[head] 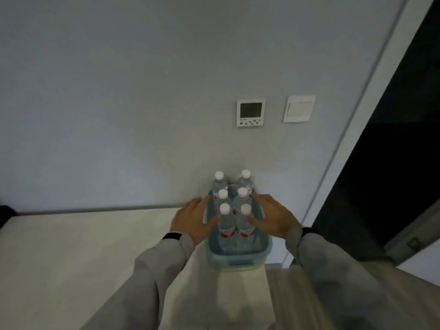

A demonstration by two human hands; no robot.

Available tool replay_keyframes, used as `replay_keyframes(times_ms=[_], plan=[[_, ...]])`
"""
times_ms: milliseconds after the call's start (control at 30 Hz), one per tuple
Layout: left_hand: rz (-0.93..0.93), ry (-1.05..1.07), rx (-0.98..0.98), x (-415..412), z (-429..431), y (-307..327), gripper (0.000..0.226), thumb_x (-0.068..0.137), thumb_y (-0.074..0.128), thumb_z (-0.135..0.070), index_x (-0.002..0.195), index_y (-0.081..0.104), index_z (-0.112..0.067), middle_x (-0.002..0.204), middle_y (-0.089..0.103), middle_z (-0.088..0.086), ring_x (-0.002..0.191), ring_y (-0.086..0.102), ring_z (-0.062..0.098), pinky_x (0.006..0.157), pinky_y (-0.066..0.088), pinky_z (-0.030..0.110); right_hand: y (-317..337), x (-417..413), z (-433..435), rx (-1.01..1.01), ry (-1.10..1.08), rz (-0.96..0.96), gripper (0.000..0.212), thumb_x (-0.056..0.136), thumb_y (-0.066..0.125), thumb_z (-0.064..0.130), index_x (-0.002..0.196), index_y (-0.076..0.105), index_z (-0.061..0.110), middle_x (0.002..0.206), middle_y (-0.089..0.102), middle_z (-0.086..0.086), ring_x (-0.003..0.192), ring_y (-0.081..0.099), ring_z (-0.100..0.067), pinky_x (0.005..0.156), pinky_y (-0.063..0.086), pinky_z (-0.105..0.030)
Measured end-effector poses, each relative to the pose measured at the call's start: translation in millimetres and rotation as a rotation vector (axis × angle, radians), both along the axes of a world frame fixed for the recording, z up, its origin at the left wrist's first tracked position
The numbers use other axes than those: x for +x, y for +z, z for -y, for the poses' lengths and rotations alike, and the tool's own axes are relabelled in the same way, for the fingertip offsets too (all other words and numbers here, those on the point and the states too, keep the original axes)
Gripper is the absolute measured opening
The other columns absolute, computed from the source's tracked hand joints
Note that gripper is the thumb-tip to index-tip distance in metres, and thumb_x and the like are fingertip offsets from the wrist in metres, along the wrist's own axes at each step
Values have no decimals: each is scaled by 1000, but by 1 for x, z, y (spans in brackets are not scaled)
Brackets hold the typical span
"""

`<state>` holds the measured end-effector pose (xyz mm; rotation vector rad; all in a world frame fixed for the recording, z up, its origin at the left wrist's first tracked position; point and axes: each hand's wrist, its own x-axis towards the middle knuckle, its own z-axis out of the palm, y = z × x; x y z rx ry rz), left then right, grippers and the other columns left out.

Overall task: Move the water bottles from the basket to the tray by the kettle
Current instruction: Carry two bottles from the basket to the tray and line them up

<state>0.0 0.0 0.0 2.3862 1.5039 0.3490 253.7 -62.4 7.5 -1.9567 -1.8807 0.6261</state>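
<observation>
A light blue plastic basket stands at the right end of a pale countertop, against the wall. Several clear water bottles with white caps and red labels stand upright in it in two rows. My left hand lies on the basket's left side, thumb inside by the front left bottle. My right hand holds the right side the same way, thumb against the front right bottle. No tray or kettle is in view.
The grey wall behind carries a thermostat panel and a light switch. A white door frame and a dark doorway are to the right. The counter stretches away to the left. Wood-look floor lies below right.
</observation>
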Motion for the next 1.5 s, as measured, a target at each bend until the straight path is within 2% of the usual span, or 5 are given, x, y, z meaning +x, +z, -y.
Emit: replay_keyframes(times_ms=[200, 433, 633, 967, 1500], plan=[[72, 43, -305, 24, -7, -41, 76, 86, 58, -59, 150, 28, -30, 149, 42, 11, 134, 45, 32, 109, 41, 43, -47, -4, -4, -103, -53, -177, 83, 78, 71, 59, 148, 30, 41, 146, 44, -4, 133, 47, -28, 108, 41, -42], [315, 74, -382, 41, -13, -68, 72, 70, 71, -60, 130, 47, -30, 132, 60, 8, 117, 59, 29, 97, 50, 42, -76, -5, -21, -80, -83, -341, 76, 71, 84, 36, 135, 44, 37, 137, 53, -1, 125, 53, -25, 104, 45, -40], [474, 127, -375, 47, -18, -82, 64, 61, 84, -51, 112, 50, -34, 115, 68, -4, 103, 65, 19, 88, 56, 37, -92, 2, -31, -32, -55, -368, 78, 66, 89, 31, 133, 49, 28, 128, 55, -2, 118, 55, -21, 100, 44, -33], [537, 91, -332, 47, -14, -96, 71, 68, 85, -45, 127, 48, -36, 127, 60, 1, 115, 60, 20, 98, 54, 41, -104, 3, -27, 50, -66, -432, 73, 65, 91, 35, 127, 52, 28, 123, 60, 4, 112, 57, -13, 95, 48, -29], [561, 167, -133, 35, 9, -75, 65, 66, 82, -51, 121, 53, -35, 117, 64, -4, 103, 62, 14, 88, 57, 31, -79, -5, -11, 177, -151, -458, 69, 62, 85, 49, 121, 52, 40, 121, 62, 12, 110, 60, -13, 94, 51, -32]])
